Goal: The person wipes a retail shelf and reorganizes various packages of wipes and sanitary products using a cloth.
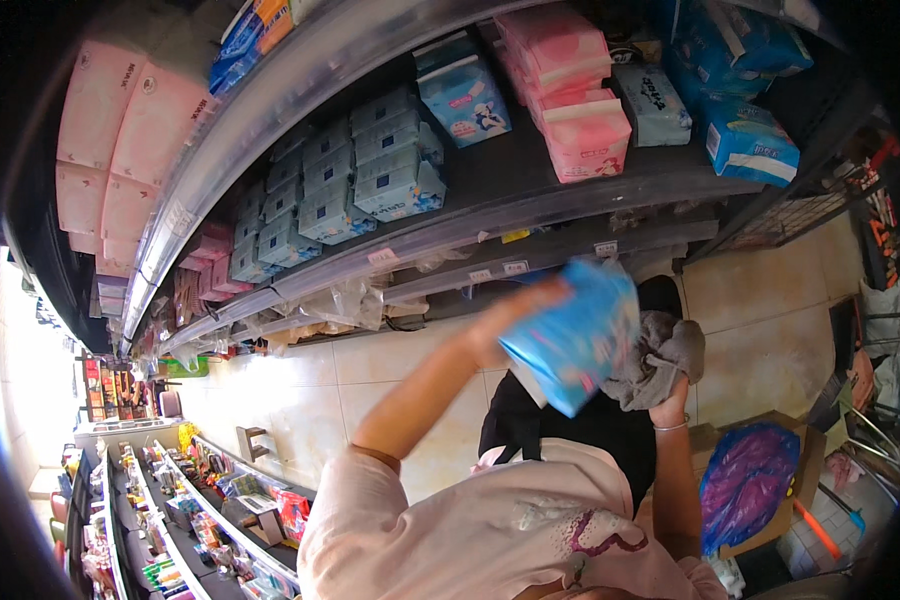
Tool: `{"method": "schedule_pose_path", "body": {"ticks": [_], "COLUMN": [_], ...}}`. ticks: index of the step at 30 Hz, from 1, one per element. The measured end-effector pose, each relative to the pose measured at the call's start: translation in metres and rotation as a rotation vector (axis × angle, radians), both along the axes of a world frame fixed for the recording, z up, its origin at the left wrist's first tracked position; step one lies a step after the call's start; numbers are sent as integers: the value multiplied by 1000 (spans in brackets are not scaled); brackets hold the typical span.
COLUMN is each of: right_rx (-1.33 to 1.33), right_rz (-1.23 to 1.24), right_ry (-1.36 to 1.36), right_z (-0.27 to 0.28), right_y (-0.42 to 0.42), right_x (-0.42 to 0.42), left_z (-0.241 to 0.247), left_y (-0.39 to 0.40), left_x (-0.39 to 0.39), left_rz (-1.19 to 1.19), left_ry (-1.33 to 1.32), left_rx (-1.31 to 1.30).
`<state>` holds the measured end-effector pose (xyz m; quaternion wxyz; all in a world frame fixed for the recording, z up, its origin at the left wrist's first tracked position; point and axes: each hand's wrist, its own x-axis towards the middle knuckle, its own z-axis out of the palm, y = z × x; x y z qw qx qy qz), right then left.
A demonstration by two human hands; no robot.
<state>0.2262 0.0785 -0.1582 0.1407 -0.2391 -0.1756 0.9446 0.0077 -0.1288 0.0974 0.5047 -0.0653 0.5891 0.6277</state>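
My left hand [487,330] grips a blue soft plastic tissue pack [581,337], blurred, in front of the shelf's edge. Bunched in my right hand [671,411] is a grey cloth [658,356], just right of the pack and partly behind it. Past both hands runs a dark shelf [495,176] with a clear front strip. On it stand stacked grey-blue packs [399,184], a light blue pack [465,105] with a cartoon figure, pink packs [586,142], a grey pack [652,105] and darker blue packs [751,142].
Large pink packs [131,127] sit on a higher shelf at left. A lower shelf [450,289] holds clear plastic wrapping. A cardboard box [810,450] with a blue-purple plastic bag [750,484] stands at right on the tiled floor [750,292]. Shelves of small goods [195,517] line the lower left.
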Motion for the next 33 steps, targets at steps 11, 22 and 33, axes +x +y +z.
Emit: {"method": "schedule_pose_path", "body": {"ticks": [11,22,33], "right_rx": [-211,-32,27], "right_rz": [218,198,157], "right_ry": [239,113,51], "right_z": [-51,-18,22], "right_y": [-26,-19,-24], "right_x": [14,4,1], "left_z": [-65,-70,-75], "left_y": [57,39,39], "left_x": [137,166,94], "left_rz": [-418,-969,-294], "left_ry": [1151,1751,1321], "left_rx": [-59,-120,-205]}}
